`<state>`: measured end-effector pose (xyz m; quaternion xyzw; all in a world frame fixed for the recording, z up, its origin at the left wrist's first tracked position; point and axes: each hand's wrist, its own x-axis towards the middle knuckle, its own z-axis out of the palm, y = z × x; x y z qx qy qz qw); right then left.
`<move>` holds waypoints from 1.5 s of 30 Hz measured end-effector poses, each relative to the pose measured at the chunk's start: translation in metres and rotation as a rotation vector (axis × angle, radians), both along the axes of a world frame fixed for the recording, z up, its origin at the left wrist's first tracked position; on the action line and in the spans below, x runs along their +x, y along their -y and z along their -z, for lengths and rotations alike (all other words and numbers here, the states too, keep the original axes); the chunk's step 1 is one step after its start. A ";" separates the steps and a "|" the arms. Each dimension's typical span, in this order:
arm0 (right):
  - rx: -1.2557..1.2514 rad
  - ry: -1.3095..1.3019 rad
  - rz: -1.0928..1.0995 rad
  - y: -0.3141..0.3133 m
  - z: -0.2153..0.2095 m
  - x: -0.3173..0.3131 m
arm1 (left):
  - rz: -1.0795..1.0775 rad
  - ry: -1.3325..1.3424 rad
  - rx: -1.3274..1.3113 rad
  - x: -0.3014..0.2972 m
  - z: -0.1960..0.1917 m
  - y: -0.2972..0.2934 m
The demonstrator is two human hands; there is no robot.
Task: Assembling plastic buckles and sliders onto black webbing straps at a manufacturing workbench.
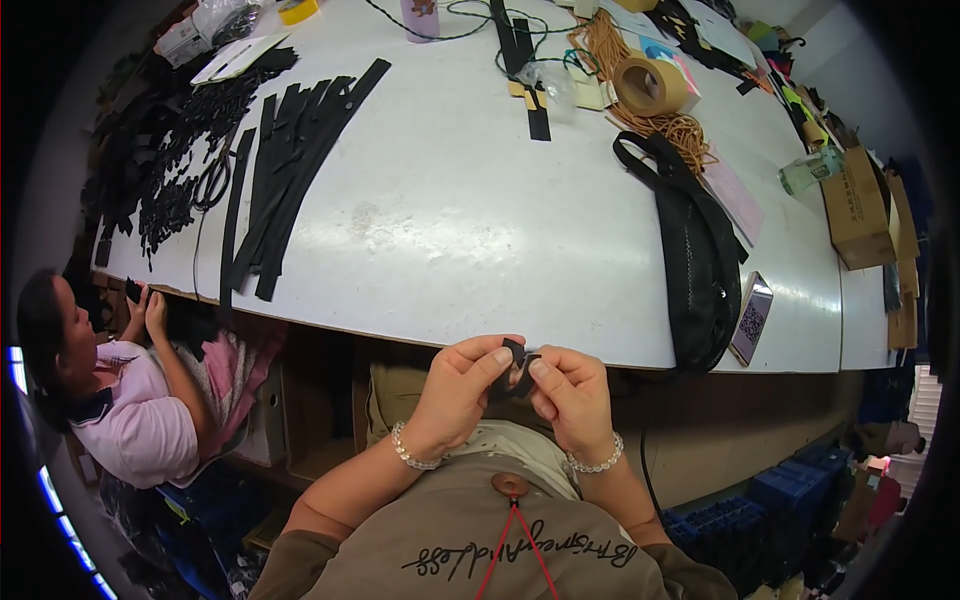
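A small piece of black strap [514, 370] is pinched between my two hands, just off the table's near edge. My left hand [462, 385] grips one end between thumb and fingers, and my right hand [570, 390] closes on the other end. Part of the piece is hidden behind my fingers. To the right on the table lies a long black bag with a strap [700, 270]. At the left, several long black strips [300, 180] lie in a loose bundle.
Scissors [213, 182] lie beside small black pieces [170, 205] at the far left. A phone [752, 318] rests by the black bag. Brown tape [648, 86], orange cord [684, 135] and a cardboard box [858, 208] stand farther right. A co-worker [140, 400] sits at left, holding something black.
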<state>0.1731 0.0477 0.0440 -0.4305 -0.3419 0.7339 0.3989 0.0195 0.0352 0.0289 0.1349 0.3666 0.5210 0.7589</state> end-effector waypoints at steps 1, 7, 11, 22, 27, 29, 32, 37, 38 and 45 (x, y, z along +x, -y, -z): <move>-0.017 -0.031 -0.004 -0.001 0.001 0.000 | 0.022 -0.001 0.007 -0.001 0.000 0.001; 0.094 0.017 -0.017 -0.005 0.001 0.000 | 0.027 -0.014 -0.009 -0.003 0.003 0.001; 0.108 0.029 -0.047 -0.006 0.000 0.001 | 0.039 -0.022 -0.008 -0.003 0.002 0.001; 0.219 -0.147 0.242 0.000 0.014 -0.007 | -0.198 0.058 -0.144 -0.005 -0.011 -0.008; 0.238 -0.013 -0.008 -0.006 0.002 -0.005 | -0.017 0.034 -0.042 -0.009 0.003 -0.001; 0.319 0.019 -0.038 -0.008 0.001 -0.005 | 0.001 0.027 -0.036 -0.008 0.002 -0.001; 0.326 0.039 -0.065 -0.010 0.000 -0.003 | 0.016 0.012 -0.049 -0.009 -0.001 -0.001; 0.306 0.094 -0.157 -0.012 0.005 0.000 | 0.054 -0.004 -0.005 -0.010 0.000 -0.001; 0.307 0.093 -0.156 -0.011 0.006 0.000 | 0.055 -0.004 -0.005 -0.009 0.000 0.000; 0.297 0.061 -0.149 -0.013 0.002 0.000 | 0.054 -0.027 0.006 -0.008 -0.002 -0.001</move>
